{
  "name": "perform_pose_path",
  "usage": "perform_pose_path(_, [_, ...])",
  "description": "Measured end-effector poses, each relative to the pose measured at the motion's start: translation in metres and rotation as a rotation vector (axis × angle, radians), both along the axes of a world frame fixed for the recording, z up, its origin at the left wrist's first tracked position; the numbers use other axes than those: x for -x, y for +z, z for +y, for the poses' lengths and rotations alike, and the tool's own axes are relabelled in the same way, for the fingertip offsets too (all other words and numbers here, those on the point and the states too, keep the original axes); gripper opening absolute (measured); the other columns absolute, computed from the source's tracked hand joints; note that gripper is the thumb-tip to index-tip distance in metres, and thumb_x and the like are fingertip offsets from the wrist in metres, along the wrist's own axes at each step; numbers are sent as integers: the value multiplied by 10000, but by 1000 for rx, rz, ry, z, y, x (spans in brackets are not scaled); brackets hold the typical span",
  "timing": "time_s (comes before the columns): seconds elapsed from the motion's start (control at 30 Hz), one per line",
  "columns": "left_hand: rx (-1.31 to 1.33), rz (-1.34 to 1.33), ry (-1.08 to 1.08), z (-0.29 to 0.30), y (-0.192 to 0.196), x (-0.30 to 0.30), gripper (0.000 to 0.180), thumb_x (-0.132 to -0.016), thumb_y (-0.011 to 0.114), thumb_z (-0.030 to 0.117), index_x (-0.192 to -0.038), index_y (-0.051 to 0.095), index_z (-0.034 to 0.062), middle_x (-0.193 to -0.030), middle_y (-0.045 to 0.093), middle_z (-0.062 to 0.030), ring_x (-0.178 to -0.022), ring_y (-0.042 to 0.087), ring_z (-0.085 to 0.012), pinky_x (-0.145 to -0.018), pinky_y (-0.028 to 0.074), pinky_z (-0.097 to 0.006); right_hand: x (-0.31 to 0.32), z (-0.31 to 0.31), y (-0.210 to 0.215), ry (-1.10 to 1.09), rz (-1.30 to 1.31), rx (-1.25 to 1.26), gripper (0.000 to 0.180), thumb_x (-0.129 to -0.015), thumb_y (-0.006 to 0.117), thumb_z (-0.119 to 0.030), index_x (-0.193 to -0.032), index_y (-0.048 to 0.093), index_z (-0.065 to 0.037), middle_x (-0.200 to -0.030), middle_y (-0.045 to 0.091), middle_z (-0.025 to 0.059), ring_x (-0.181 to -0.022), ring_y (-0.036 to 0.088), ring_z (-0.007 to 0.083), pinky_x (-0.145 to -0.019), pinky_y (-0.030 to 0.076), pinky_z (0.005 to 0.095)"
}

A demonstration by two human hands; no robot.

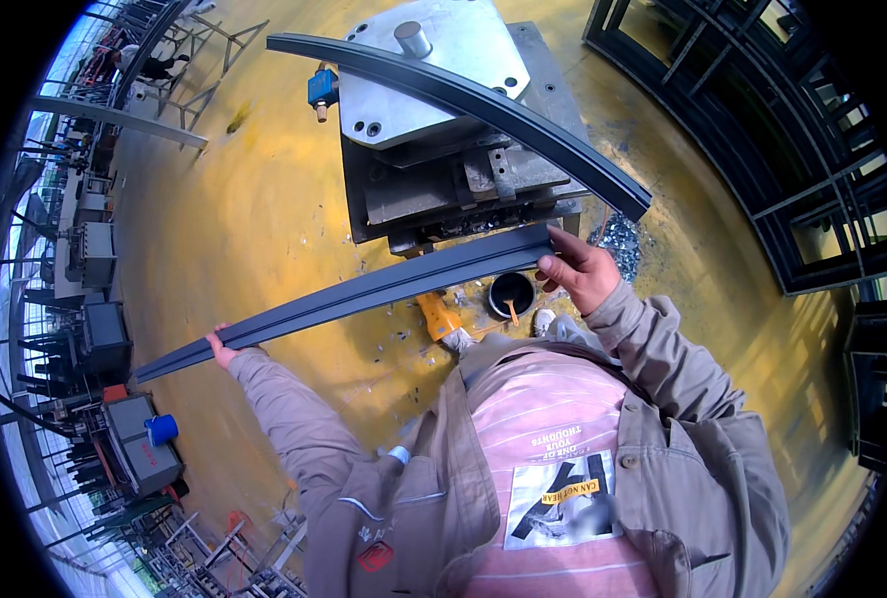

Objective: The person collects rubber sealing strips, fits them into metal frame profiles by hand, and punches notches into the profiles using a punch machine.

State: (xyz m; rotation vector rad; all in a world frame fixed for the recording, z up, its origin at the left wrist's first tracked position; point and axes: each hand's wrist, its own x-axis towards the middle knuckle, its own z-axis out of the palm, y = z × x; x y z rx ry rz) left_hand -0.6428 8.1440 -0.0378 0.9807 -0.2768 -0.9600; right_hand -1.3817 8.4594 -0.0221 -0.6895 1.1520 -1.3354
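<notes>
A long dark grey metal profile slants across in front of my body, its right end higher in the picture. My left hand is closed round it toward the far left end. At the right end, my right hand grips it, thumb on the near side and fingers behind. Beyond it stands a punching machine with a pale metal top plate and a short round post. A second dark profile lies slantwise across that plate, its right end sticking out past the machine.
A black bucket with an orange-handled tool stands by my feet, beside a yellow foot-pedal-like object. Metal scraps litter the floor right of the machine. Dark frames stand at the right; grey cabinets and a blue bucket are left.
</notes>
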Motion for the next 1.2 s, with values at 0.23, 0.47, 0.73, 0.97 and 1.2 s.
perform_pose_path(0.23, [-76, -23, -26, -54, -3, -66, 413, -1242, 634, 495, -1126, 712, 108, -1000, 798, -75, -959, 797, -259, -924, 689, -500, -74, -58, 11, -56, 328, -44, 639, -1149, 855, -367, -1573, 660, 69, -1382, 846, 266, -1257, 839, 310, -1093, 666, 410])
perform_pose_path(0.47, [-110, 17, -7, -77, -11, -100, 380, -1230, 670, 445, -1111, 713, 87, -1004, 802, -92, -969, 795, -278, -942, 689, -503, -106, -85, -11, -145, 223, -29, 691, -1127, 888, -345, -1599, 635, 91, -1314, 850, 212, -1093, 817, 211, -945, 687, 361])
perform_pose_path(0.73, [-167, -40, -43, -111, -17, -94, 389, -1231, 664, 446, -1123, 716, 76, -1017, 805, -86, -980, 800, -280, -944, 693, -502, -108, -86, 1, -320, 84, -64, 611, -1102, 925, -293, -1477, 678, 121, -1180, 843, 169, -1009, 804, 201, -905, 691, 357])
perform_pose_path(0.97, [-142, -10, -157, -144, -7, -79, 405, -1242, 642, 452, -1106, 711, 77, -1011, 805, -91, -970, 801, -284, -941, 693, -501, -118, -86, 13, -384, 47, -79, 614, -1096, 931, -274, -1460, 667, 144, -1163, 841, 177, -1008, 808, 207, -911, 692, 361])
perform_pose_path(1.2, [-217, -77, -76, -136, -5, -91, 434, -1251, 626, 474, -1126, 722, 70, -1024, 827, -95, -970, 820, -295, -960, 707, -505, -120, -95, -5, -377, 3, -46, 665, -1086, 942, -281, -1487, 624, 142, -1177, 824, 179, -965, 802, 204, -879, 679, 357])
